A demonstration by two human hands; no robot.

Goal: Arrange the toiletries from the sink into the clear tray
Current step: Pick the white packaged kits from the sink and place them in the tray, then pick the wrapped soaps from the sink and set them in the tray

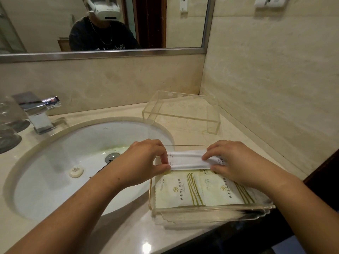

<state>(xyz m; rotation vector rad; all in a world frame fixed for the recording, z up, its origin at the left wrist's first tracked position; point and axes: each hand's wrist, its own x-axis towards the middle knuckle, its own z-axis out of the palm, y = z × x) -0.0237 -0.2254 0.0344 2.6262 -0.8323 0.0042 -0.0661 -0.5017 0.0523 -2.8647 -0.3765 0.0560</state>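
A clear tray (211,210) stands on the counter at the front right, beside the white sink (55,162). Two flat white sachets (183,191) with green stripes lie side by side in the tray. Over the tray's far part, my left hand (145,162) and my right hand (236,162) pinch the two ends of a long white packet (187,160). It lies crosswise above the sachets. A small round white soap (76,172) sits in the sink basin near the drain (112,157).
A second clear acrylic stand (183,114) sits upside down in the back corner by the tiled wall. A chrome tap (38,112) and upturned glasses (9,125) are at the left. The mirror above reflects a person wearing a headset. The dark counter edge runs front right.
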